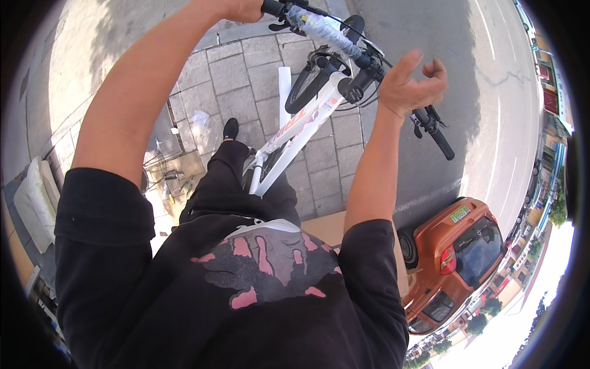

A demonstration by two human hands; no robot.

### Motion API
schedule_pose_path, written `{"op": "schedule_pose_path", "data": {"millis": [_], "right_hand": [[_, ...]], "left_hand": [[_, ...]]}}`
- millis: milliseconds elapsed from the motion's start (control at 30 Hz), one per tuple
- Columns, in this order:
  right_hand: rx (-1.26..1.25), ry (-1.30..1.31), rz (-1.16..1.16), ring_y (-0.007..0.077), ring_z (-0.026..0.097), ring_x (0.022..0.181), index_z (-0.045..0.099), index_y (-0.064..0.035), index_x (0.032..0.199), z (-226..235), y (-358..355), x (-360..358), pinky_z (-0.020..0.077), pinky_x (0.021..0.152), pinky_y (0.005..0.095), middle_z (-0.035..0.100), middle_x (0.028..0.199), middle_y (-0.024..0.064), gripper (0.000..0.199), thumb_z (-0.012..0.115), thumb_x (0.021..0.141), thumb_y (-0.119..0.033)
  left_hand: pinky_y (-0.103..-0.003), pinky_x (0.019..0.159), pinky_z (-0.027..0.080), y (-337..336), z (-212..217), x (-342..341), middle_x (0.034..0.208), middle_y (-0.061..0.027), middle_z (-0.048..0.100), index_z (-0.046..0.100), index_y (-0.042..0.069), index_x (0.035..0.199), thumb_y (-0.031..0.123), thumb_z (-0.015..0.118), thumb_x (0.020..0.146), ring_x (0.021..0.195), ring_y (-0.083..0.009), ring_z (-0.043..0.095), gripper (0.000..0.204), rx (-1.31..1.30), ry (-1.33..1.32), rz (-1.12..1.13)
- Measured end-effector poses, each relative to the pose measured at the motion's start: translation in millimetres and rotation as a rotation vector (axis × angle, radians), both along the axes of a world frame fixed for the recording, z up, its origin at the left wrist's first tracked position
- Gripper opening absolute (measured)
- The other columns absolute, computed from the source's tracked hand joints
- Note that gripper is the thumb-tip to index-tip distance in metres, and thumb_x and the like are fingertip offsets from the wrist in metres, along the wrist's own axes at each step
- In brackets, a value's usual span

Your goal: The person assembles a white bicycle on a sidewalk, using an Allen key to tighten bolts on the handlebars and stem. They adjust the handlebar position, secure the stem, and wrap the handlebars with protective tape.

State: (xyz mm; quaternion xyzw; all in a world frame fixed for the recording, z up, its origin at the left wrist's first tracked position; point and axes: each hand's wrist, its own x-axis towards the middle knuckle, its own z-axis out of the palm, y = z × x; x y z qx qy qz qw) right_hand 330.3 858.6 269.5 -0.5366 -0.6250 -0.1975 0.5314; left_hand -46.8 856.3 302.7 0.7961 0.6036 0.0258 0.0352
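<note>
White bike [301,126] at 12 o'clock on paved sidewalk [233,74]. L hand [243,8] grip closed on handlebar [326,27] (plastic-wrapped). R hand [410,83] grip wide, just above bar's right end. Orange car [455,258] at 4 o'clock.

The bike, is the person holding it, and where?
Yes. The left hand grips the bicycle by the left handlebar grip. The right hand is open beside the right side of the bar, holding nothing.

Grey square paving stones [246,74] cover the ground in bright sunlight, meeting a wide asphalt road [491,92] on the right. An orange car [452,258] is parked near right, and white sacks [34,203] lie at the left edge.
</note>
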Motion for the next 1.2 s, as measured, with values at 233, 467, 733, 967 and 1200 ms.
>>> {"op": "schedule_pose_path", "data": {"millis": [233, 467, 733, 967, 1200], "right_hand": [[-0.098, 0.028, -0.008, 0.025, 0.065, 0.097, 0.062, -0.0015, 0.128, -5, 3, 5, 0.042, 0.1, 0.0494, 0.063, 0.105, 0.0042, 0.066, 0.074, 0.099, -0.059], [-0.107, 0.024, -0.016, 0.0234, 0.066, 0.097, 0.063, -0.0028, 0.124, -13, 13, 6, 0.0425, 0.099, 0.0492, 0.065, 0.106, 0.0034, 0.065, 0.074, 0.098, -0.062], [-0.056, -0.033, -0.047, 0.0213, 0.064, 0.089, 0.065, -0.0061, 0.119, -22, 23, 6, 0.0427, 0.088, 0.0443, 0.063, 0.096, 0.0006, 0.057, 0.078, 0.095, -0.057], [-0.058, -0.047, -0.057, 0.0219, 0.063, 0.089, 0.065, -0.0064, 0.118, -26, 26, 8, 0.0424, 0.088, 0.0449, 0.062, 0.096, 0.0004, 0.057, 0.077, 0.095, -0.058], [-0.085, -0.049, -0.034, 0.0241, 0.063, 0.093, 0.064, -0.0061, 0.118, -26, 29, 7, 0.0427, 0.092, 0.047, 0.063, 0.099, 0.0022, 0.055, 0.077, 0.096, -0.055]], "left_hand": [[-0.054, 0.087, 0.061, 2, -4, 0, 0.108, -0.0152, 0.077, 0.076, 0.012, 0.105, 0.024, 0.076, 0.076, 0.107, -0.0401, 0.073, 0.031, 0.031, -0.025, -0.014], [-0.053, 0.087, 0.061, 2, -6, -3, 0.107, -0.0157, 0.077, 0.076, 0.012, 0.104, 0.023, 0.076, 0.076, 0.106, -0.041, 0.073, 0.03, 0.048, -0.016, -0.026], [-0.054, 0.088, 0.061, 1, -5, -2, 0.107, -0.0159, 0.078, 0.076, 0.012, 0.103, 0.024, 0.075, 0.078, 0.106, -0.0414, 0.074, 0.028, 0.03, 0.003, 0.003], [-0.054, 0.089, 0.061, 1, 3, 1, 0.11, -0.0172, 0.078, 0.077, 0.011, 0.107, 0.025, 0.074, 0.08, 0.109, -0.0415, 0.074, 0.031, -0.03, 0.023, 0.019], [-0.054, 0.091, 0.061, -1, 6, -1, 0.111, -0.0178, 0.079, 0.078, 0.01, 0.108, 0.024, 0.075, 0.078, 0.11, -0.0415, 0.074, 0.033, -0.04, 0.028, 0.03]]}}
